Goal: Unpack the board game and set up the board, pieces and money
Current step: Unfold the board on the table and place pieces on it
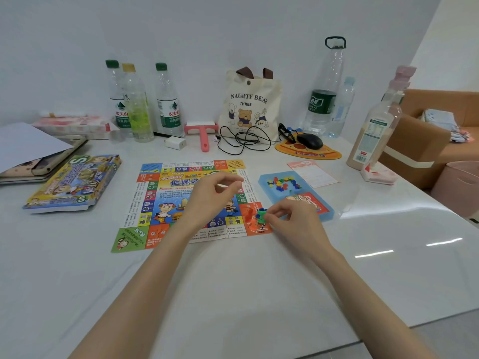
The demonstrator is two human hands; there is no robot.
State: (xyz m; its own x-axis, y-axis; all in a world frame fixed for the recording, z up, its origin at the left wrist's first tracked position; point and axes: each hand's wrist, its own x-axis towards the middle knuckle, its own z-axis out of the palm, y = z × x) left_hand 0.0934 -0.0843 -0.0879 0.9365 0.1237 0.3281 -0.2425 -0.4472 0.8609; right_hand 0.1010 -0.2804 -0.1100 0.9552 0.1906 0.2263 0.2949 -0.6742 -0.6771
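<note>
Board (pixel 166 203), laid flat; green piece (pixel 261 216) at near right corner, pinched by right hand (pixel 290 216); left hand (pixel 210 195) curled above centre, contents indiscernible.

White glossy table (pixel 233 281). Ctr: colourful paper game board (pixel 166 203), unfolded, flat. L of it: colourful cardboard game box (pixel 75 182). R, just beside board: blue plastic tray (pixel 263 186), pink-white paper slip (pixel 315 174) behind it. Back row, L to R: clear plastic bottles (pixel 167 104), white charger block (pixel 175 143), pink lint roller (pixel 203 133), black cable (pixel 243 141), cream fabric tote bag (pixel 248 104), orange pizza-shaped mouse pad (pixel 308 152).
</note>
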